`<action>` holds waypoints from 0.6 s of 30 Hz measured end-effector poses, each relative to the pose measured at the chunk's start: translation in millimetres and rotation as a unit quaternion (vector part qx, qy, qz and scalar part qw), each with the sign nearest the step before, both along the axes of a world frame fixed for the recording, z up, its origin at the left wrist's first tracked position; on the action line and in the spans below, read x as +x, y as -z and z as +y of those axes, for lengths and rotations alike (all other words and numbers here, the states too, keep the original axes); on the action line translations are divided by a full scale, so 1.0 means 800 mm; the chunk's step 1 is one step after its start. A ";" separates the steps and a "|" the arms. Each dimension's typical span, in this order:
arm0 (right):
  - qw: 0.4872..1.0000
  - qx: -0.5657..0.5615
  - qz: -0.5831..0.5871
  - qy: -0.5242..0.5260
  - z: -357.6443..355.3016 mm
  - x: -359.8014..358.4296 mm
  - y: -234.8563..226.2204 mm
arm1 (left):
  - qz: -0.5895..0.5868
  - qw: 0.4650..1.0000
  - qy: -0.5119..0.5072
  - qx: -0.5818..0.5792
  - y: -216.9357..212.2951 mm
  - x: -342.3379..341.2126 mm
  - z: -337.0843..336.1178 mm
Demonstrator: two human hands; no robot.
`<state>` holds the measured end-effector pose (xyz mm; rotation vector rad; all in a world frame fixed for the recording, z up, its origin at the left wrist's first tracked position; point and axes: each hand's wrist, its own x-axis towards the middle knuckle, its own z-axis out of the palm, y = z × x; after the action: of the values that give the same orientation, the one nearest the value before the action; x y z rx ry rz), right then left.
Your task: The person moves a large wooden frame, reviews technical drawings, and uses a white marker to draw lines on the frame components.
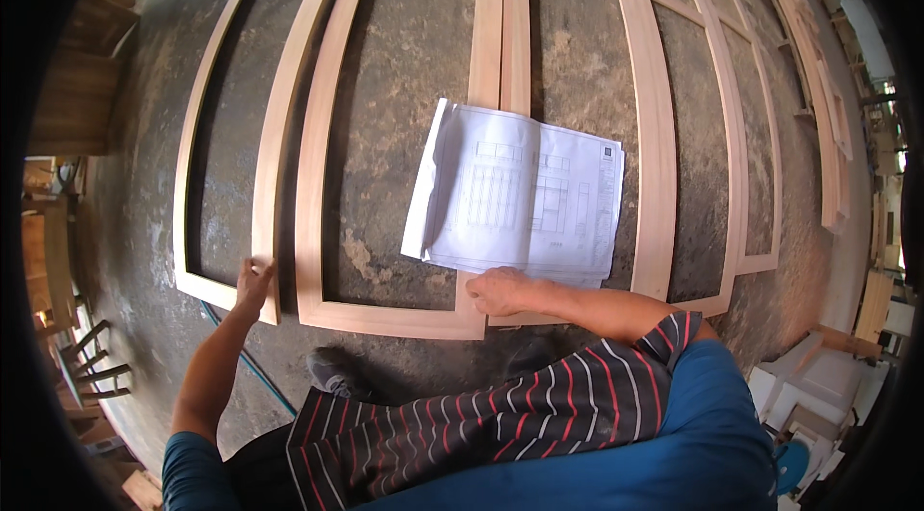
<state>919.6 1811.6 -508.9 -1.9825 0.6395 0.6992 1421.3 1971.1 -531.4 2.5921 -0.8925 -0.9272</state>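
- Concrete floor [414,20] underneath, stained; workshop clutter round the rim of view. Clock: 12 = straight away from the person.
- Left hand [253,288]: fingers curled at the near corner of the left frame [278,145]. Touching the wood; cannot tell how firm the hold is.
- Right hand [499,293]: loosely curled over the near right corner of the middle frame [316,174], just under the paper edge. Cannot tell if it grips anything.
- Hands well apart; right sits at 3 o'clock from left.
- Key relation: drawings [573,208] lie at 12 from the right hand, about 2 from the left. Right is clearly nearer. Sheets' long axis runs roughly 9 to 3, fold roughly 12 to 6.
- Drawings lie across the adjoining uprights right of the middle frame; left edge curled up.
- Left frame's long axis runs from the left hand toward 12, leaning to 1. Narrow gap to the middle frame.
- More pale frames [657,193] toward 2.
- Further out: stacked timber [818,97] at 2, white boxes [804,362] at 4, blue hose [260,376] at 7, dark stool [91,367] at 8.
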 end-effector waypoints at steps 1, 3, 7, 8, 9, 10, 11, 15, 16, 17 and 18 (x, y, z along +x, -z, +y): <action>1.000 0.000 0.000 -0.004 -0.001 0.003 -0.001 | 0.015 1.000 0.010 0.000 -0.002 -0.004 0.003; 1.000 0.000 0.001 -0.007 -0.002 0.007 -0.001 | 0.045 0.999 0.019 -0.004 -0.006 -0.010 -0.001; 1.000 0.010 0.011 0.001 -0.004 0.005 -0.001 | 0.022 0.998 0.047 0.030 -0.023 -0.007 -0.011; 1.000 0.014 0.015 0.004 -0.005 0.004 -0.001 | 0.022 0.998 0.047 0.046 -0.028 0.001 -0.013; 1.000 0.013 0.009 0.004 -0.004 0.005 -0.003 | 0.006 0.998 0.051 0.044 -0.028 0.017 -0.005; 1.000 0.013 0.002 0.003 -0.004 0.006 -0.005 | -0.010 0.997 0.056 0.043 -0.026 0.038 0.006; 1.000 0.012 -0.004 0.004 -0.004 0.006 -0.007 | -0.032 0.997 0.068 0.033 -0.025 0.058 0.018; 1.000 0.014 -0.004 0.016 0.000 -0.005 -0.003 | -0.052 0.994 0.097 0.010 -0.027 0.098 0.032; 1.000 0.011 -0.010 0.016 0.000 -0.005 -0.005 | -0.079 0.992 0.101 0.013 -0.022 0.099 0.033; 1.000 0.008 -0.017 0.017 -0.002 -0.005 -0.006 | -0.074 0.993 0.086 0.024 -0.016 0.095 0.040; 1.000 0.000 -0.010 0.028 -0.005 -0.008 -0.009 | -0.062 0.995 0.077 0.033 -0.013 0.078 0.031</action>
<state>913.0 1807.7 -502.0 -1.9621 0.6798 0.6442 1483.4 1995.5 -520.6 2.6921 -1.1261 -0.8560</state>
